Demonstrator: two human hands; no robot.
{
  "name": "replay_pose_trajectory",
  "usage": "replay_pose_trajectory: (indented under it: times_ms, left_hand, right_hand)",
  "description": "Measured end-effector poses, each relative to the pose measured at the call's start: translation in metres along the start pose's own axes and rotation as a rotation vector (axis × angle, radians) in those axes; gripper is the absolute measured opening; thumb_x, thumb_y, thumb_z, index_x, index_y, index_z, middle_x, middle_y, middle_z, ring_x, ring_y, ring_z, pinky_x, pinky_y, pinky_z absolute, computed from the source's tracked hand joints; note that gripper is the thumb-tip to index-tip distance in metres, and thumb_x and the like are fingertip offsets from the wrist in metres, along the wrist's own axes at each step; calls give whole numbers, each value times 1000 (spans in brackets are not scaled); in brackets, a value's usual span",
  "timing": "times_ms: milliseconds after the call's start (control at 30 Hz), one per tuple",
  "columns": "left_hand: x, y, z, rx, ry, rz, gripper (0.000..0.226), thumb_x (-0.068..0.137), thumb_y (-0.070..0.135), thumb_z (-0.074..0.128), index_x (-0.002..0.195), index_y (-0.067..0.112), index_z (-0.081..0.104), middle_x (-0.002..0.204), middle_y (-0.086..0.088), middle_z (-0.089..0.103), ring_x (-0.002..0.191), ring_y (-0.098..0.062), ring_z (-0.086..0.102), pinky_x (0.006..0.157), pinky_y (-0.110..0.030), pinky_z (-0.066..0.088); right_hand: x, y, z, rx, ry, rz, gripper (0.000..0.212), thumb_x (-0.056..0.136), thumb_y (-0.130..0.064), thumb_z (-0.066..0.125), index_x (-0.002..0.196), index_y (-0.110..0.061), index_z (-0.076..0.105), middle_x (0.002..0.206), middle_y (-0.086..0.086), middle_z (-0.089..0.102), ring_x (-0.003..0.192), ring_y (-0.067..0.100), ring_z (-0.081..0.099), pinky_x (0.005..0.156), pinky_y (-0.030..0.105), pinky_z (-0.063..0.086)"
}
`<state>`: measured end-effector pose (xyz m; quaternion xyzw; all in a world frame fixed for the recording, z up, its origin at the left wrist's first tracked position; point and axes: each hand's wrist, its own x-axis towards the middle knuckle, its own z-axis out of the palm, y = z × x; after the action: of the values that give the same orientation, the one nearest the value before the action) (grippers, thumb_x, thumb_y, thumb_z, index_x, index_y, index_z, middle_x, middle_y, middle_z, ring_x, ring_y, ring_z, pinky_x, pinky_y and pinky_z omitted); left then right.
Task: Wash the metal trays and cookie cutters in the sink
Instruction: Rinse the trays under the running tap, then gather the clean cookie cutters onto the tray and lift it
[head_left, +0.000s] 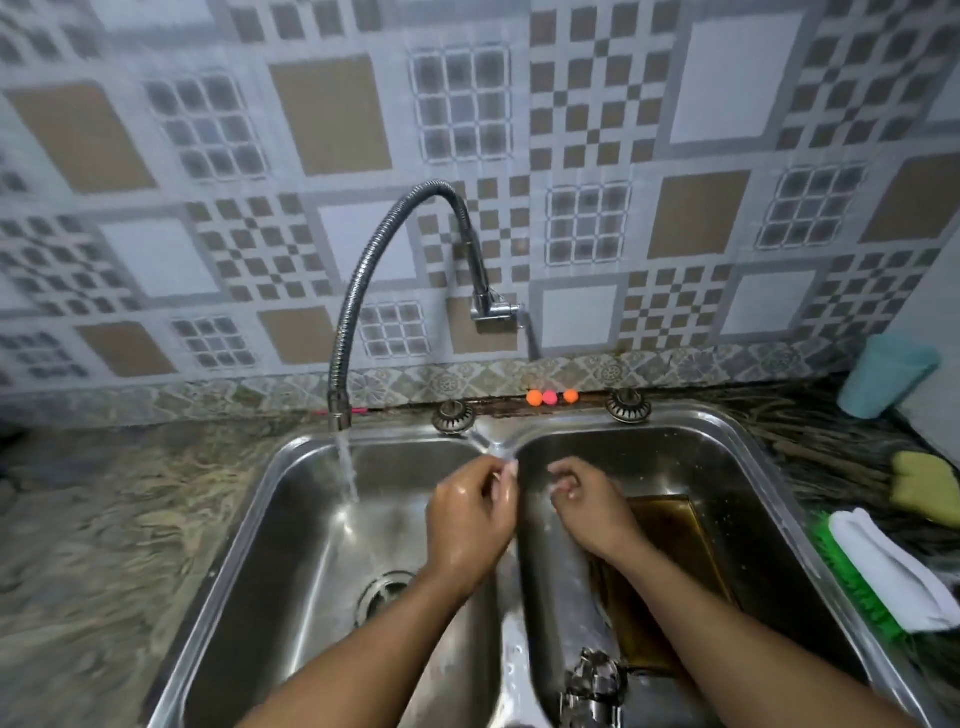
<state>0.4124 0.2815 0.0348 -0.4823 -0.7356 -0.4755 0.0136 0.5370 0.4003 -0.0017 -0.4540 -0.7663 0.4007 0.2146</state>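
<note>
The left hand (470, 519) and right hand (589, 506) are held curled over the sink (514, 639) divider, any grip being too blurred to tell, while the metal tray (680, 535) is seen lying lengthwise in the right basin beneath the right forearm, with the cookie cutters (595, 680) at its near end.

dim, bluish | motion blur | glare on sink (291, 525) | edges bowed

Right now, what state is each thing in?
Tap: running into the left basin.
Tray: lying in the right basin.
Cutters: heaped in the right basin.
Strainers: out, on the rim.
Left hand: fingers curled, grip unclear.
Right hand: fingers curled, grip unclear.
</note>
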Motion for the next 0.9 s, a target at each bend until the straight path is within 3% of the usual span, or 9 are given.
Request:
replay_pose_trajectory:
  times_ms: [100,200,300,367,433,500,633,767,900]
  left_hand:
    - [28,17,-59,47,211,297,22,93,25,65,74,15,61,67,4,54,63,-18,49,58,-37,43]
    - [52,34,-107,56,346,475,18,89,24,63,84,7,64,82,-4,57,77,-22,49,71,-30,38]
    - [81,39,-135,113,406,315,41,84,38,65,109,7,58,103,-8,55,94,-22,48,85,-30,37]
    - [97,35,-145,111,264,147,54,89,51,63,126,16,45,113,-2,52,98,-19,52,84,-34,44]
    - [109,27,-148,61,115,85,48,96,53,56,130,26,36,99,7,57,81,-15,59,72,-36,51]
    - [117,14,-147,49,99,114,33,102,47,49,125,28,35,74,8,57,62,-19,58,60,-41,54]
    - [125,3,-141,20,75,122,21,107,46,36,107,26,42,60,-1,55,51,-27,55,48,-44,48]
    - [128,3,-137,-13,79,171,23,108,41,35,98,22,43,56,0,49,44,-21,47,42,-38,38]
    - [134,-5,-133,-9,97,173,20,108,40,36,98,24,42,54,8,42,42,-16,41,43,-30,30]
  right_hand:
    - [7,-49,17,65,90,-80,23,91,-10,61,108,-25,66,89,-7,67,76,0,61,62,5,41]
    - [21,-85,28,111,181,-125,26,93,-10,59,113,-27,61,103,-4,63,83,2,58,68,8,45]
    - [36,-107,31,95,265,-137,31,93,-14,63,120,-28,56,116,-4,58,94,9,57,88,28,49]
    - [47,-116,30,49,290,-131,40,94,-16,62,130,-29,51,131,-1,52,100,10,54,91,31,47]
    - [58,-121,27,34,304,-129,49,94,-16,61,138,-31,44,141,2,45,102,13,56,93,37,52]
    - [71,-124,21,8,318,-137,56,95,-17,59,143,-34,36,144,5,42,107,20,59,96,42,53]
    - [96,-130,8,-100,331,-107,58,99,-17,55,149,-30,31,139,9,45,108,28,58,83,32,44]
    - [126,-130,0,-104,342,-155,42,99,-11,53,141,-18,48,131,10,57,113,28,58,90,31,43]
    - [146,-132,-12,-29,469,-212,24,96,-11,61,119,-10,69,108,11,71,93,22,63,88,36,54]
